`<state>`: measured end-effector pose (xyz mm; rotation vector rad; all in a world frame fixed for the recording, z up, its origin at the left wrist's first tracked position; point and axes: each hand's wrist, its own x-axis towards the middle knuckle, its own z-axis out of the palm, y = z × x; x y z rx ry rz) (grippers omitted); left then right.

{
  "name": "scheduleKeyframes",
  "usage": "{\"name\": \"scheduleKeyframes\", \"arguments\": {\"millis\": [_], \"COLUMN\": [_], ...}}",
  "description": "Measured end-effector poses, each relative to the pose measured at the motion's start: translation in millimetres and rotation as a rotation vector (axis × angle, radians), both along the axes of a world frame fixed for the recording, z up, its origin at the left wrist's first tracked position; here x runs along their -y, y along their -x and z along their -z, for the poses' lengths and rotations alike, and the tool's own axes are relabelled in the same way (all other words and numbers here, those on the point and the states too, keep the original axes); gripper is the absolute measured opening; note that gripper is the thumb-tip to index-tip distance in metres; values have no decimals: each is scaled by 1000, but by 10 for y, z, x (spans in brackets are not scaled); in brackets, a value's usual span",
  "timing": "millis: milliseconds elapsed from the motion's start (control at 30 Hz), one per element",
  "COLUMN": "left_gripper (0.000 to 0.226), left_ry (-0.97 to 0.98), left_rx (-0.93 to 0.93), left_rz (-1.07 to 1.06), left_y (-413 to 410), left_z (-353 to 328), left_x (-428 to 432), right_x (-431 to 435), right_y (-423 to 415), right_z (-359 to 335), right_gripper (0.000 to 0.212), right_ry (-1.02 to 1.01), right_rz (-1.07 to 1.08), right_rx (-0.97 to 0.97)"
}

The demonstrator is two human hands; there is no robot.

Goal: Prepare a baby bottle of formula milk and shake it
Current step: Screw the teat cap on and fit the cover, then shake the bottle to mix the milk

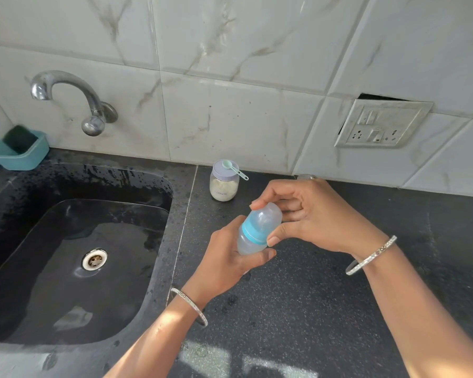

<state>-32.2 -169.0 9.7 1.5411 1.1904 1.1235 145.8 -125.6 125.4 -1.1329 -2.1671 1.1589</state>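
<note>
A: Right of the sink (120, 186), the baby bottle (253, 236) is held above the counter, base clasped by the left hand (230, 260).
B: Cap gripped by right hand (311, 216); should be twisted squarely. Formula jar (224, 184) behind, lidded.

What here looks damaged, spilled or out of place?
The socket plate on the tiled wall sits askew, and a dark gap shows along its top and left edges. Water drops lie around the sink. Nothing looks spilled near the formula jar.
</note>
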Motion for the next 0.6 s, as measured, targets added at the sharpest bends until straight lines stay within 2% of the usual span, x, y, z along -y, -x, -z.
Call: {"name": "scheduleKeyframes", "arguments": {"millis": [333, 433, 500, 600], "left_gripper": [43, 52, 60, 59], "left_ry": [38, 60, 96, 180], "left_rx": [-16, 28, 86, 171], "left_rz": [-8, 18, 32, 68], "left_y": [15, 30, 30, 19], "left_z": [42, 17, -2, -11], "left_x": [9, -4, -21, -15], "right_x": [145, 259, 337, 460], "right_y": [-44, -15, -1, 21], "right_z": [398, 573, 703, 888], "right_gripper": [58, 84, 101, 106], "right_ry": [-22, -84, -50, 59], "right_rz": [89, 111, 135, 145], "right_rx": [-167, -176, -203, -281]}}
